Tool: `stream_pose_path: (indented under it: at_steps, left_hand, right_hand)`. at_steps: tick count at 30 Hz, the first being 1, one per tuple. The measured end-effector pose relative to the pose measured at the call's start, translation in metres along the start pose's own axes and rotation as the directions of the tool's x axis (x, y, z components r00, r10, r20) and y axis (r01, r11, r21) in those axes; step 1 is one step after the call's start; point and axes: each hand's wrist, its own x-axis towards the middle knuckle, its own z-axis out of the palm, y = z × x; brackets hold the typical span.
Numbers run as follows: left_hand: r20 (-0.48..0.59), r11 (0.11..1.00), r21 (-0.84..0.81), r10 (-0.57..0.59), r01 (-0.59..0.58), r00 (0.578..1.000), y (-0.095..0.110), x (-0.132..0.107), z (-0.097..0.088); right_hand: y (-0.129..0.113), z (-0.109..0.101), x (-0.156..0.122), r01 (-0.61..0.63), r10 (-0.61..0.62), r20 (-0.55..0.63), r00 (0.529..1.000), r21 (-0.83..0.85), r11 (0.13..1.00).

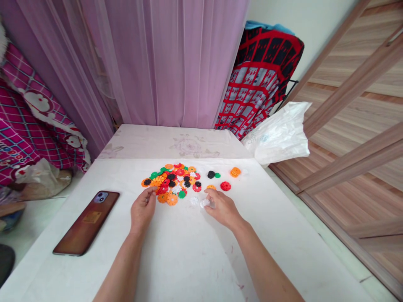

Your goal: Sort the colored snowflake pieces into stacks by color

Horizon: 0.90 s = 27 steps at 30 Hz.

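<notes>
Lying between and just beyond the left hand (145,208) and right hand (222,207), head view: one disc pile (171,181), too overlapped to count. Right hand pinches at least one white disc (203,203) beside one loose disc (194,200); left hand is curled, contents cannot be told. Beyond: one black stack (210,174), one green disc (218,175).

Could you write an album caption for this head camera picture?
Right hand pinching a white disc, left hand at the edge of a colourful heap of discs, phone nearby.

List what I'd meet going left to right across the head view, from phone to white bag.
Phone, left hand, pile of flower-shaped discs, black piece, green piece, red piece, orange pieces, white bag.
</notes>
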Motion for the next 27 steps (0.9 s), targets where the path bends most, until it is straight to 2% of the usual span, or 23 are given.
stream_pose_path:
  at_steps: [9,14,22,25,27]
  left_hand:
    - [0.004,1.000,0.004,-0.006,0.006,1.000,-0.003,0.000,0.001]
    - [0.003,1.000,0.013,0.006,-0.006,1.000,-0.005,0.000,0.002]
    - [0.001,1.000,-0.020,0.018,-0.018,1.000,-0.007,0.000,0.002]
    - [0.001,1.000,-0.021,0.020,-0.020,1.000,-0.009,0.001,0.002]
    - [0.002,1.000,-0.020,0.018,-0.018,1.000,-0.009,0.001,0.003]
  right_hand:
    - [-0.005,0.000,0.001,0.029,-0.027,0.040,0.999,-0.070,0.997]
    - [-0.015,-0.003,0.007,0.087,-0.082,0.045,0.996,-0.127,0.988]
    - [-0.043,0.018,0.030,0.097,-0.078,0.069,0.995,-0.329,0.940]
    - [-0.044,0.021,0.035,0.085,-0.069,0.062,0.996,-0.317,0.945]
    - [-0.040,0.015,0.035,0.055,-0.046,0.043,0.998,-0.255,0.965]
